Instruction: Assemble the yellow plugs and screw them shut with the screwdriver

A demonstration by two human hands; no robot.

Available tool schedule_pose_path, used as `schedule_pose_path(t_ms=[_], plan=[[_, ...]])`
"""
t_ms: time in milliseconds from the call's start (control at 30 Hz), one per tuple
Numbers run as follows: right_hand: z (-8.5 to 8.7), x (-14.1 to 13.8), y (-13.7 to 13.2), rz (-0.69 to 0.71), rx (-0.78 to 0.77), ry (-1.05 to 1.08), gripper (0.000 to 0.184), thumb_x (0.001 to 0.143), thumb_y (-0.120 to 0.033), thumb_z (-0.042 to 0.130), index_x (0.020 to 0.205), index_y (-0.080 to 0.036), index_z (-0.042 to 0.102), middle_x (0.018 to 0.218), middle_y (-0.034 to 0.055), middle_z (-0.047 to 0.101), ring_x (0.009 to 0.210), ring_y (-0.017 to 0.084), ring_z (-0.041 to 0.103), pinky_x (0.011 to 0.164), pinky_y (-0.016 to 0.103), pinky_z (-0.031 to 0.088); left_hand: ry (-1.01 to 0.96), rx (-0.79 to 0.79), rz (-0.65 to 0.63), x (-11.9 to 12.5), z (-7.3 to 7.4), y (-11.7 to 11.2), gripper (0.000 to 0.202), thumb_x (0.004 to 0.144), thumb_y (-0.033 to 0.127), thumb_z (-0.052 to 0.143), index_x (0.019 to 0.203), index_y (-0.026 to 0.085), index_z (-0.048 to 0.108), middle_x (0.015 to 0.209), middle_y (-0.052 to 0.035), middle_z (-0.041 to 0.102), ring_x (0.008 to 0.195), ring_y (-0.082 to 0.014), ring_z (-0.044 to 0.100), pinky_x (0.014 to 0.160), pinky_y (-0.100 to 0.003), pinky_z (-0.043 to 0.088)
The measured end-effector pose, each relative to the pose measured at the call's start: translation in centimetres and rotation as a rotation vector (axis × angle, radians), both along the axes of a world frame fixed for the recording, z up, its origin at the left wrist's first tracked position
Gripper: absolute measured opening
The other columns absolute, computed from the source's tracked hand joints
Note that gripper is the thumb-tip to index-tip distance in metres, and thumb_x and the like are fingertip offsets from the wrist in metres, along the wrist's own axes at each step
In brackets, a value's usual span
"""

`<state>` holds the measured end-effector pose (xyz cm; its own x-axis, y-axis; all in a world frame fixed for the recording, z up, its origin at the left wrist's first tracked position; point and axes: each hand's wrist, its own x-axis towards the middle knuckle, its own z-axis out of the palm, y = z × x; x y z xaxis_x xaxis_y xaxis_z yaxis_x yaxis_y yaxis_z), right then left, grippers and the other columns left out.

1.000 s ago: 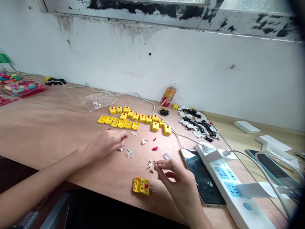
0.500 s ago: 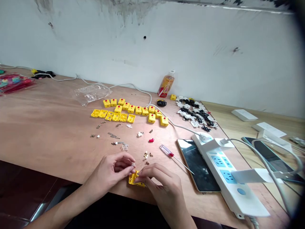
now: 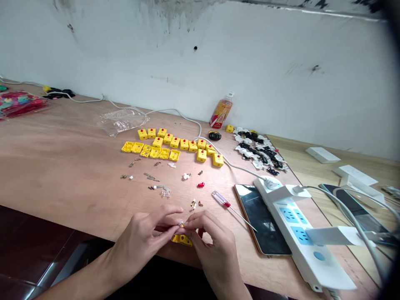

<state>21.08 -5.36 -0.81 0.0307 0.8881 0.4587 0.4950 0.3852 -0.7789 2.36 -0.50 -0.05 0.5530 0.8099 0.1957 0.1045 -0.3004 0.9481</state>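
Note:
My left hand (image 3: 146, 237) and my right hand (image 3: 212, 243) meet near the table's front edge, fingers pinched together over a small yellow plastic housing (image 3: 181, 239) that lies under them. Between the fingertips sits a tiny pale and brass part (image 3: 181, 225); which hand grips it I cannot tell. Just beyond the hands lie small brass pieces (image 3: 194, 204), a red button (image 3: 201, 184) and a screwdriver (image 3: 229, 208) with a clear red handle. Farther back, several yellow housings (image 3: 175, 146) are laid in rows.
A phone (image 3: 261, 225) and a white power strip (image 3: 300, 233) with plugged cables lie at right. A pile of black and white parts (image 3: 259, 152), a bottle (image 3: 221, 112) and a clear plastic bag (image 3: 120, 121) sit toward the wall. Colourful packets (image 3: 18, 102) lie far left.
My left hand came back from the scattered metal parts to the front edge and joined my right hand over the yellow housing. The fingertips now hold a tiny part above it.

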Motion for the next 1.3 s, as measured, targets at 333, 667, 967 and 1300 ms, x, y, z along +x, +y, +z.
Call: schedule_pose_path(t_ms=[333, 667, 967, 1300], plan=[[1.4, -0.1, -0.2, 0.052, -0.323, 0.265, 0.019, 0.085, -0.032, 0.081, 0.076, -0.021, 0.068, 0.074, 0.0001, 0.067, 0.065, 0.013, 0.066, 0.052, 0.018, 0.050, 0.142, 0.291, -0.075, -0.6, 0.2, -0.4, 0.012, 0.102, 0.017, 0.060, 0.110, 0.026, 0.059, 0.089, 0.0041, 0.076, 0.075, -0.0128, 0.077, 0.068, -0.014, 0.058], [0.7, -0.6, 0.0, -0.019, -0.180, 0.234, 0.019, 0.089, -0.031, 0.076, 0.074, -0.021, 0.069, 0.076, 0.0023, 0.067, 0.068, 0.016, 0.067, 0.053, 0.022, 0.054, 0.143, 0.198, 0.000, 0.0, 0.3, -0.2, 0.021, 0.095, 0.013, 0.065, 0.112, 0.025, 0.064, 0.095, 0.0030, 0.077, 0.072, -0.0125, 0.075, 0.067, -0.015, 0.057], [2.1, 0.4, 0.3, 0.075, -0.374, 0.208, 0.031, 0.086, -0.043, 0.078, 0.069, -0.020, 0.066, 0.072, 0.0018, 0.069, 0.064, 0.015, 0.066, 0.051, 0.021, 0.051, 0.097, 0.396, 0.027, 0.2, 0.1, -0.4, 0.020, 0.097, 0.013, 0.066, 0.114, 0.024, 0.069, 0.094, 0.0014, 0.079, 0.078, -0.0124, 0.076, 0.077, -0.015, 0.057], [0.3, 8.8, 2.3, -0.294, -0.134, -0.787, 0.044, 0.100, -0.024, 0.048, 0.143, -0.023, 0.059, 0.135, 0.0175, 0.069, 0.122, 0.037, 0.068, 0.088, 0.052, 0.063, 0.192, 0.179, -0.035, -1.7, 0.1, 1.2, 0.011, 0.097, 0.015, 0.064, 0.096, 0.020, 0.074, 0.093, -0.0018, 0.077, 0.083, -0.0163, 0.073, 0.077, -0.021, 0.056]])
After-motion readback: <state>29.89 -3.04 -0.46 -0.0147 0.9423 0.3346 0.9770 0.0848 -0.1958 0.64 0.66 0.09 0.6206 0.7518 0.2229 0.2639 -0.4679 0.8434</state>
